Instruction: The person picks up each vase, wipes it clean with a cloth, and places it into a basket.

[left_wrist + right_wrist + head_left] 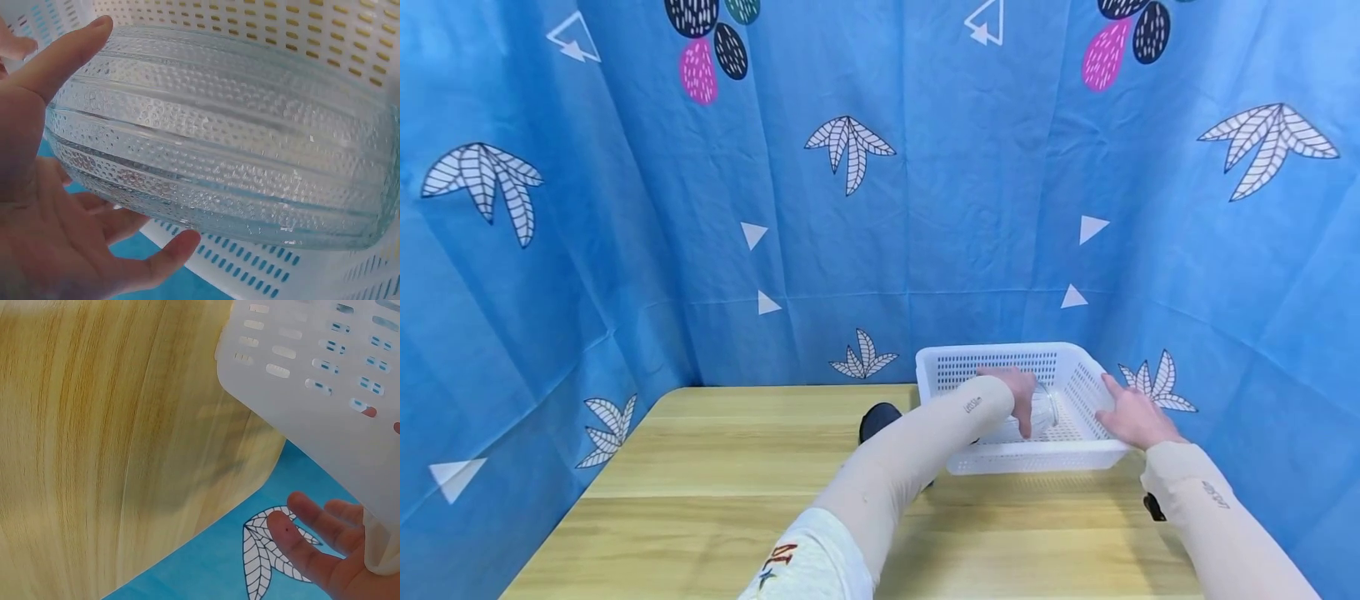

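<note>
Inside the white perforated plastic basket (1037, 460), my left hand (1018, 392) holds a clear ribbed glass vessel (231, 137) that lies on its side. The left wrist view shows the thumb (72, 56) over the glass and the other fingers beneath it. Dotted texture runs between the ribs; in the head view the hand hides much of the vessel (1045, 406). My right hand (1138, 415) grips the basket's right rim. Some of its fingers (300, 544) are outside the wall, while other fingertips show through the holes.
The basket stands at the far right of the wooden table (737, 467). A dark rounded object (878, 419) sits left of it, partly hidden by my left arm. Blue patterned curtains (850, 233) close in the back and both sides.
</note>
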A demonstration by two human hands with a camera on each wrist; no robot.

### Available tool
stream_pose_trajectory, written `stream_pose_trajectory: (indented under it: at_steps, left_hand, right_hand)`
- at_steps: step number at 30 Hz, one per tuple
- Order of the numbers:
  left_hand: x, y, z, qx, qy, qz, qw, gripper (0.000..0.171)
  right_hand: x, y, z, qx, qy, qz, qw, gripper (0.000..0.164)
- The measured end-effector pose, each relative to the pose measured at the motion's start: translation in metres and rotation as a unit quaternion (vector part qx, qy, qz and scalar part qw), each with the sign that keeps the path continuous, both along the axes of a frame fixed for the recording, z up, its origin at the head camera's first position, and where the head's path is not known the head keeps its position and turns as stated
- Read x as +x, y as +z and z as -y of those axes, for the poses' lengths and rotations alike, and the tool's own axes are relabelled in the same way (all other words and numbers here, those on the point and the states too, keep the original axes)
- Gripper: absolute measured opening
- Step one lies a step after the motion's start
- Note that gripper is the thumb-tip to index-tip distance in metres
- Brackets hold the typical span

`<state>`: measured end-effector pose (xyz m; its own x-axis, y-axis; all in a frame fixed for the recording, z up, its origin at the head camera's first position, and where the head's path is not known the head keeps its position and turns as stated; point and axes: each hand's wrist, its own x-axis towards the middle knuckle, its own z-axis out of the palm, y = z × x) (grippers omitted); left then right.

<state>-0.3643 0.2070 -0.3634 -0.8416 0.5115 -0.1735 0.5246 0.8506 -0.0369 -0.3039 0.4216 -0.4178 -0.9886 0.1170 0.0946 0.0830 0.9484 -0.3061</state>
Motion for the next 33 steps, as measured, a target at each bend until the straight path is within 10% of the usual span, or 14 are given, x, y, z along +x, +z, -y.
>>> stream_pose_trajectory:
  at_steps: [10, 19, 33]
  left_hand:
    - [0.008, 0.009, 0.015, 0.058, 0.017, 0.080, 0.9950, 0.047]
    - [0.007, 0.007, 0.012, 0.079, 0.035, 0.087, 0.9925, 0.080]
    - [0.004, 0.035, 0.035, 0.117, -0.022, -0.004, 0.9929, 0.082]
  right_hand:
    - [-0.006, 0.004, 0.006, -0.003, 0.006, 0.007, 1.000, 0.083]
    - [-0.009, 0.006, 0.001, 0.015, 0.004, 0.008, 1.000, 0.083]
    - [-0.011, 0.012, -0.012, 0.028, 0.023, 0.020, 0.999, 0.086]
